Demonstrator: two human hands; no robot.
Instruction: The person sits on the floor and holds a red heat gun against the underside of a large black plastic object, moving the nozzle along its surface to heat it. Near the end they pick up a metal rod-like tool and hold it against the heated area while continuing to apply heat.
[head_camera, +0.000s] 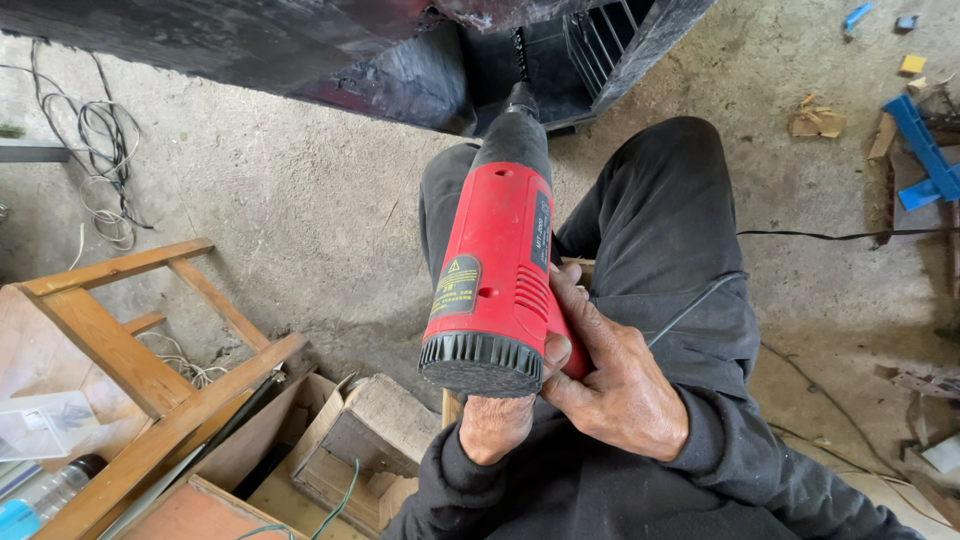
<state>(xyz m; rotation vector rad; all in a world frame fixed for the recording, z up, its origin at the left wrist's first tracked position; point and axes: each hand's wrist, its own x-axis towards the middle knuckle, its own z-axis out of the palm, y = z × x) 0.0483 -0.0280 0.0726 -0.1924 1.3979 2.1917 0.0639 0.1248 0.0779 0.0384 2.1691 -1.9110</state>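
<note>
A red heat gun (495, 260) with a black nozzle and black rear cap is held over my lap, its nozzle aimed away at a dark black panel (400, 70). My right hand (615, 385) wraps the gun's right side, thumb against the rear cap. Beneath the gun's rear end, my left hand (493, 425) is closed around the part under the body, mostly hidden by the gun. A thin cord (690, 310) runs across my dark trousers.
A wooden stool frame (130, 340) and open wooden boxes (350, 440) stand at the lower left on the concrete floor. Loose wires (100, 150) lie at the far left. Blue plastic pieces (925, 150) and scraps are at the upper right.
</note>
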